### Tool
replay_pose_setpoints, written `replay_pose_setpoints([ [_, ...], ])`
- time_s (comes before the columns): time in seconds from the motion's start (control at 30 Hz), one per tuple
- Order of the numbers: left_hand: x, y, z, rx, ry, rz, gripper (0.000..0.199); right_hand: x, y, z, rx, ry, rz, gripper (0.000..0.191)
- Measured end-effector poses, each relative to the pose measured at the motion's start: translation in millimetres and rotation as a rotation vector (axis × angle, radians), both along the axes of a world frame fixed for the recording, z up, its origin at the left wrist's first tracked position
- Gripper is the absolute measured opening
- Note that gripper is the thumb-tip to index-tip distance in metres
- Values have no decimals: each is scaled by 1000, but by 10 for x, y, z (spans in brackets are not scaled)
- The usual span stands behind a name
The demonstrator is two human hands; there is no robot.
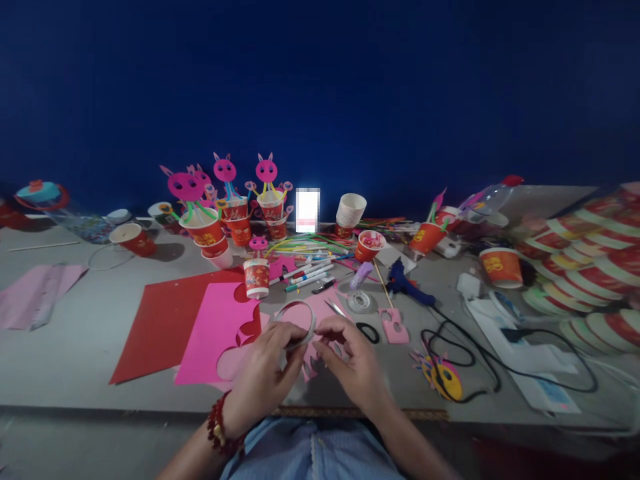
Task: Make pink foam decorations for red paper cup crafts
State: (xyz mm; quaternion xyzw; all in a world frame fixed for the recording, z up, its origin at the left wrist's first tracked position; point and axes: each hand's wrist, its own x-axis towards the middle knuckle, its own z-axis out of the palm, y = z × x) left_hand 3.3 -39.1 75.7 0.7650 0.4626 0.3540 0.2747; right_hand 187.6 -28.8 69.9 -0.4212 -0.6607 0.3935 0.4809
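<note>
My left hand (273, 360) grips a wide, pale ring that looks like a roll of tape (309, 331), tilted on its edge above the table. Close to its right side, my right hand (353, 363) has thumb and fingers pinched together; what they hold, if anything, is too small to make out. Cut pink paper (311, 370) lies below and between the hands. Scissors with black handles (369, 333) are just beyond my right hand, blades partly over the paper. A smaller clear tape roll (359, 302) rests behind them. Left of my left hand, a bright pink sheet (210, 333) with round cut-outs overlaps a red sheet (160, 327).
Markers (310, 275), a printed paper cup (257, 279) and decorated cups (203, 233) stand or lie farther back. A blue glue gun (407, 283) trails a black cable (457, 347) on the right. Several stacked cups (590, 253) lie at far right, near a white power strip (525, 360).
</note>
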Motion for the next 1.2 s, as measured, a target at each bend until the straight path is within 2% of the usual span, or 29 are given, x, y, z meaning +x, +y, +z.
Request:
replay_pose_setpoints([
  [0.17,21,7,0,1,7,-14,17,-8,41,1,34,-41,38,2],
  [0.43,21,-8,-30,-29,-20,23,12,-21,30,-8,0,6,54,13],
  [0.57,28,-21,-43,-45,-62,40,13,-29,23,-49,49,-30,49,14],
  [0.7,103,-48,-98,-109,-187,110,10,-78,-3,-120,167,-65,24,10],
  [0.83,114,15,-220,-207,-418,191,10,-91,-36,-166,232,-44,10,9],
  [0.9,23,66,-289,-222,-546,304,11,-36,-21,-181,211,36,-56,9],
  [0.97,-117,83,-352,-187,-589,405,11,52,31,-204,98,111,-112,8],
  [1.0,-189,70,-381,-161,-581,437,11,99,70,-222,16,111,-99,8],
  [1.07,-305,4,-442,-71,-390,404,14,173,164,-268,-110,15,20,9],
  [1.13,-366,-88,-516,37,-165,290,15,200,262,-322,-117,-109,88,11],
  [1.2,-383,-164,-602,131,-10,186,16,179,352,-373,-70,-220,99,10],
])
